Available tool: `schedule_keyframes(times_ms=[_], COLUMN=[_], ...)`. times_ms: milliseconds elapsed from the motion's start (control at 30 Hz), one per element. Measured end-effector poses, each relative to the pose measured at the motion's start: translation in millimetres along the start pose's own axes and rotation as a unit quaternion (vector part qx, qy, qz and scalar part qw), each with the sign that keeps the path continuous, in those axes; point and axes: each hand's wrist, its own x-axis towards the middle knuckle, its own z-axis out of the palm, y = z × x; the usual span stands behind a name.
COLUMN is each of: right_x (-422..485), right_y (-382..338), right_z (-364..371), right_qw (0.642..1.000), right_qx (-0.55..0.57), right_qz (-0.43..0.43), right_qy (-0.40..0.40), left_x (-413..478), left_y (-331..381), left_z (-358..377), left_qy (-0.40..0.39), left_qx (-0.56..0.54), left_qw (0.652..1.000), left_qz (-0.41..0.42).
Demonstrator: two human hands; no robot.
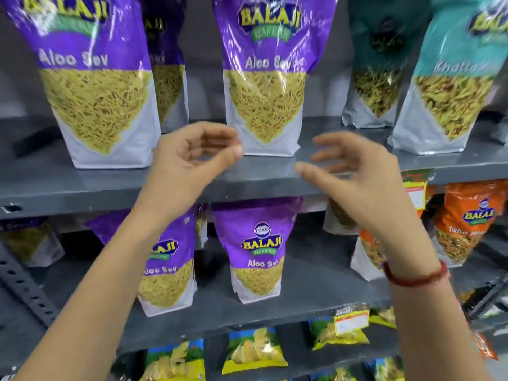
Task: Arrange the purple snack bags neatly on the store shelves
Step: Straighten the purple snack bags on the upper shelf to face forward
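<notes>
Two purple "Aloo Sev" bags stand upright on the upper grey shelf (82, 182): one at the left (90, 78) and one in the middle (266, 78), with a third purple bag (167, 64) behind them. On the shelf below stand two more purple bags, one in the middle (257, 251) and one (167, 273) partly hidden by my left forearm. My left hand (189, 160) and my right hand (354, 177) hover just in front of the middle upper bag's base. Both hold nothing, fingers apart and curled.
Teal snack bags (450, 86) stand on the upper shelf at the right. Orange bags (467, 224) fill the right of the lower shelf. Small yellow-and-blue chip packets (253, 350) lie on the bottom shelves. A perforated grey upright (24, 284) runs down the left.
</notes>
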Motion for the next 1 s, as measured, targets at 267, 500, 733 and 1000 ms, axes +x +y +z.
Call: schedule_keyframes(times_ms=[267,500,733,1000], right_x=[107.3,130.5,129.9,127.9], right_y=[60.5,72.3,76.4,84.6], right_z=[21.5,37.9,33.7,-1.3], right_qw=[0.992,0.978,0.982,0.975], right_qx=[0.043,0.082,0.108,0.153], right_qz=[0.073,0.083,0.063,0.055], right_qy=[-0.089,-0.171,-0.139,-0.153], left_x=[82.5,98.0,88.2,82.8], left_y=[-52.6,-61.6,-57.5,-44.6], left_z=[2.9,11.4,16.9,38.3], left_qy=[-0.023,-0.116,-0.059,-0.058], left_qx=[0.212,0.218,0.198,0.129], left_qw=[0.968,0.951,0.965,0.984], left_qz=[-0.13,-0.188,-0.159,-0.107])
